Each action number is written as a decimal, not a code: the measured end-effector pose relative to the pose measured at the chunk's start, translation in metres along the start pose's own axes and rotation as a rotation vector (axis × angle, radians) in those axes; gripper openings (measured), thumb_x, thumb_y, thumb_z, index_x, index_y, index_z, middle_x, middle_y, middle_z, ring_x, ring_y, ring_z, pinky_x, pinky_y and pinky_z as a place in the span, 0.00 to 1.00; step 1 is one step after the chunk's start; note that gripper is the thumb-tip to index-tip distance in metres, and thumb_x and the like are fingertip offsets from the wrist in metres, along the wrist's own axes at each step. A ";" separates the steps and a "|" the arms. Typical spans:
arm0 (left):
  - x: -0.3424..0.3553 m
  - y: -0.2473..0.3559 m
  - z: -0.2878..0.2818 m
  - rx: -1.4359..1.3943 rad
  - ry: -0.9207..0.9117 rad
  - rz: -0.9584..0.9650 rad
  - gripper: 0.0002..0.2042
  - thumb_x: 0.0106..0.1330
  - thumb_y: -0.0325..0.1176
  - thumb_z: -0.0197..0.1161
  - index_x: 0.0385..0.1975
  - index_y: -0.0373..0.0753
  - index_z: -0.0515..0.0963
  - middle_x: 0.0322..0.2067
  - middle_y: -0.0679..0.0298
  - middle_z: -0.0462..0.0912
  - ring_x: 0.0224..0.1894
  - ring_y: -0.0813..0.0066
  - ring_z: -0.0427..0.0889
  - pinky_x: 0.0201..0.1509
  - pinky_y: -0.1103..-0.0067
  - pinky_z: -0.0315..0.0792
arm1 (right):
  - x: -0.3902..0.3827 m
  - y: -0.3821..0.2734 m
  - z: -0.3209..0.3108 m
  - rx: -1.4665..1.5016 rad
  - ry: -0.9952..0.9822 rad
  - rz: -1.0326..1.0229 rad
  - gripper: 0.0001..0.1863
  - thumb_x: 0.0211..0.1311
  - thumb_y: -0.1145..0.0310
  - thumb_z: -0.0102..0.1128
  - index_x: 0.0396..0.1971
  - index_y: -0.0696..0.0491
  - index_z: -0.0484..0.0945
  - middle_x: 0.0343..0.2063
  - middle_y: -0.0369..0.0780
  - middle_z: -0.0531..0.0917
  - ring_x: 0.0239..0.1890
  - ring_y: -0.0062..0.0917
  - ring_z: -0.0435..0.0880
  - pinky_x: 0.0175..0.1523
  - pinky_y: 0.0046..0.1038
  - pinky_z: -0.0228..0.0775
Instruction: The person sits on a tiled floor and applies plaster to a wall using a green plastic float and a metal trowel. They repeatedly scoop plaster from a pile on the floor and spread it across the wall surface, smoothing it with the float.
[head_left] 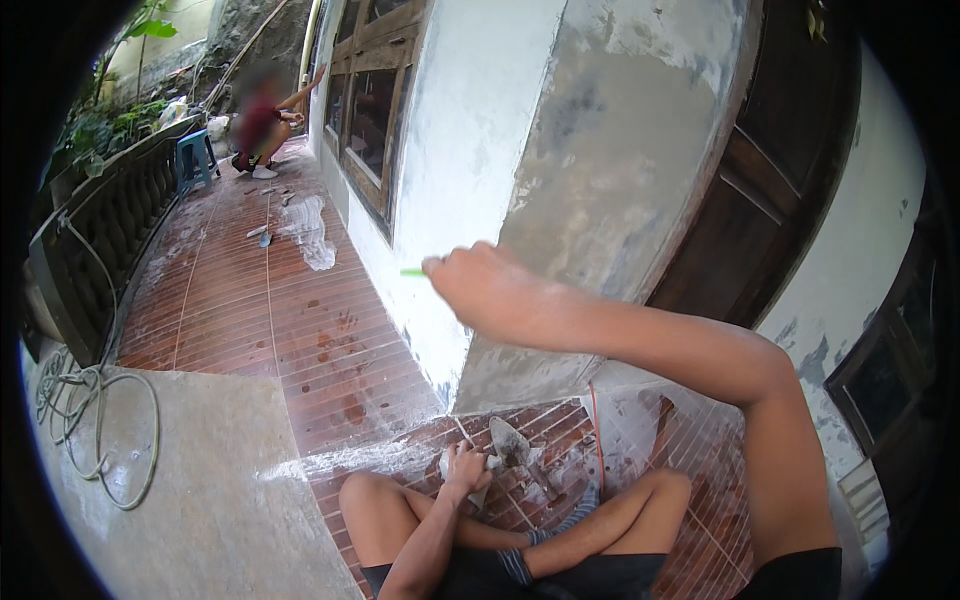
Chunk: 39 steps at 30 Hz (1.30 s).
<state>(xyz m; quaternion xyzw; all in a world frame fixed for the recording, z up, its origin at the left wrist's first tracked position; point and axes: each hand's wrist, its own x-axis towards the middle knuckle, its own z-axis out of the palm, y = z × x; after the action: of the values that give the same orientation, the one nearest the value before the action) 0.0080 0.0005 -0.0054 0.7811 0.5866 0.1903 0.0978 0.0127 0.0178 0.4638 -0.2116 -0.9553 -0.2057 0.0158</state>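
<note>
My right hand [492,290] is raised in front of the wall corner, its fingers closed round a thin bright green tool [412,272]. Only a short end of the tool shows, so its kind is unclear. Beside that hand, the wall has a white painted face [465,130] and a bare grey patchy face [620,140]. Low between my crossed legs, my left hand [466,468] has curled fingers over something whitish that they mostly hide. Just right of it, a trowel [511,442] smeared with grey lies on the tiled floor.
A person [262,130] squats by the wall far left, an arm against it, near a blue stool [196,160]. A coiled hose [100,440] lies on concrete beside a balustrade [110,240]. White residue [310,235] streaks the red tiles. An orange cord [597,435] runs near my foot.
</note>
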 end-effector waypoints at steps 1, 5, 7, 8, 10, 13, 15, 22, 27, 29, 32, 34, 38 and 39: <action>0.001 0.000 -0.001 0.013 -0.021 0.000 0.16 0.51 0.43 0.61 0.35 0.43 0.86 0.46 0.64 0.84 0.57 0.57 0.72 0.62 0.57 0.60 | 0.001 0.007 -0.011 -0.013 0.072 0.068 0.10 0.56 0.81 0.52 0.39 0.63 0.77 0.27 0.51 0.83 0.33 0.44 0.87 0.36 0.41 0.80; 0.003 0.002 -0.002 -0.005 -0.029 -0.016 0.16 0.53 0.44 0.61 0.35 0.43 0.86 0.47 0.63 0.83 0.57 0.57 0.72 0.63 0.56 0.59 | -0.005 0.066 -0.068 -0.147 0.400 0.274 0.14 0.60 0.79 0.49 0.46 0.59 0.77 0.32 0.47 0.85 0.37 0.44 0.86 0.41 0.42 0.79; 0.003 0.003 -0.001 0.000 -0.037 -0.017 0.16 0.53 0.45 0.61 0.35 0.42 0.86 0.47 0.63 0.83 0.57 0.56 0.72 0.64 0.55 0.58 | -0.011 0.095 -0.086 -0.332 0.615 0.253 0.17 0.62 0.78 0.49 0.50 0.57 0.76 0.38 0.45 0.84 0.41 0.43 0.85 0.44 0.41 0.79; 0.003 0.003 0.000 -0.009 -0.024 -0.021 0.16 0.53 0.45 0.61 0.35 0.42 0.86 0.47 0.63 0.83 0.57 0.56 0.72 0.64 0.55 0.58 | -0.011 0.106 -0.090 -0.456 0.711 0.217 0.18 0.63 0.78 0.49 0.52 0.56 0.76 0.40 0.44 0.84 0.42 0.42 0.84 0.45 0.41 0.79; 0.003 0.003 0.001 0.037 -0.041 -0.008 0.17 0.53 0.46 0.61 0.35 0.42 0.86 0.47 0.62 0.83 0.58 0.55 0.71 0.64 0.54 0.57 | -0.016 0.121 -0.095 -0.548 0.841 0.195 0.19 0.63 0.78 0.49 0.54 0.54 0.76 0.46 0.43 0.83 0.47 0.41 0.83 0.48 0.39 0.78; 0.002 0.001 0.001 0.002 -0.053 -0.014 0.18 0.54 0.46 0.61 0.37 0.40 0.86 0.48 0.61 0.83 0.59 0.53 0.70 0.65 0.54 0.56 | -0.026 0.139 -0.099 -0.448 0.989 0.190 0.21 0.62 0.79 0.51 0.56 0.50 0.76 0.53 0.40 0.81 0.53 0.38 0.81 0.52 0.38 0.77; 0.002 0.000 0.000 -0.018 -0.032 -0.008 0.18 0.54 0.46 0.61 0.37 0.40 0.86 0.48 0.61 0.83 0.59 0.53 0.70 0.65 0.54 0.56 | -0.030 0.152 -0.103 -0.388 1.155 0.094 0.23 0.62 0.80 0.52 0.57 0.48 0.76 0.54 0.39 0.80 0.55 0.37 0.80 0.54 0.36 0.77; 0.002 0.001 -0.001 -0.006 -0.075 -0.012 0.18 0.53 0.44 0.60 0.40 0.43 0.85 0.50 0.61 0.81 0.62 0.55 0.68 0.66 0.52 0.54 | -0.031 0.195 -0.071 -0.310 1.263 0.149 0.26 0.62 0.80 0.52 0.60 0.46 0.74 0.58 0.40 0.77 0.59 0.37 0.76 0.59 0.34 0.74; 0.001 -0.001 0.001 -0.026 -0.054 -0.021 0.18 0.53 0.44 0.61 0.40 0.45 0.85 0.49 0.63 0.81 0.61 0.56 0.68 0.65 0.54 0.55 | -0.027 0.172 -0.010 -0.299 1.041 0.139 0.29 0.59 0.82 0.53 0.60 0.43 0.75 0.62 0.38 0.74 0.64 0.35 0.73 0.65 0.35 0.71; 0.002 -0.002 0.002 -0.013 -0.052 -0.020 0.17 0.52 0.44 0.61 0.40 0.45 0.85 0.49 0.63 0.81 0.61 0.57 0.68 0.65 0.54 0.54 | -0.032 0.161 0.007 -0.359 0.932 0.031 0.30 0.56 0.82 0.54 0.60 0.43 0.75 0.62 0.38 0.75 0.64 0.34 0.73 0.65 0.35 0.70; 0.001 -0.002 0.005 0.004 -0.043 -0.010 0.18 0.52 0.44 0.61 0.40 0.45 0.85 0.49 0.64 0.81 0.60 0.57 0.68 0.65 0.55 0.55 | -0.046 0.157 0.010 -0.349 0.839 -0.108 0.31 0.55 0.82 0.55 0.60 0.43 0.75 0.60 0.38 0.76 0.62 0.33 0.75 0.64 0.34 0.71; 0.001 -0.003 0.006 0.000 -0.031 -0.002 0.18 0.51 0.44 0.62 0.41 0.46 0.85 0.49 0.64 0.81 0.61 0.57 0.68 0.65 0.55 0.55 | -0.054 0.168 -0.008 -0.298 0.841 -0.144 0.31 0.55 0.82 0.55 0.59 0.43 0.75 0.59 0.38 0.78 0.61 0.34 0.76 0.63 0.33 0.73; 0.001 -0.004 0.007 -0.014 -0.032 -0.001 0.19 0.51 0.44 0.62 0.41 0.46 0.85 0.49 0.65 0.81 0.60 0.57 0.68 0.65 0.55 0.55 | -0.052 0.197 -0.055 -0.191 1.182 0.138 0.30 0.56 0.82 0.56 0.60 0.43 0.75 0.58 0.38 0.78 0.60 0.35 0.77 0.59 0.33 0.76; 0.001 -0.004 0.007 -0.028 -0.030 -0.001 0.19 0.51 0.44 0.62 0.42 0.46 0.85 0.49 0.65 0.81 0.61 0.57 0.68 0.65 0.55 0.55 | -0.046 0.203 -0.063 -0.225 1.265 0.182 0.30 0.56 0.81 0.56 0.60 0.43 0.75 0.58 0.38 0.78 0.60 0.35 0.77 0.58 0.33 0.76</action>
<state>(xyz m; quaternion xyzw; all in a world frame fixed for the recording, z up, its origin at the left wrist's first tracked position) 0.0074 0.0030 -0.0136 0.7822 0.5827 0.1868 0.1177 0.1345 0.1421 0.5945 -0.1302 -0.7124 -0.3872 0.5707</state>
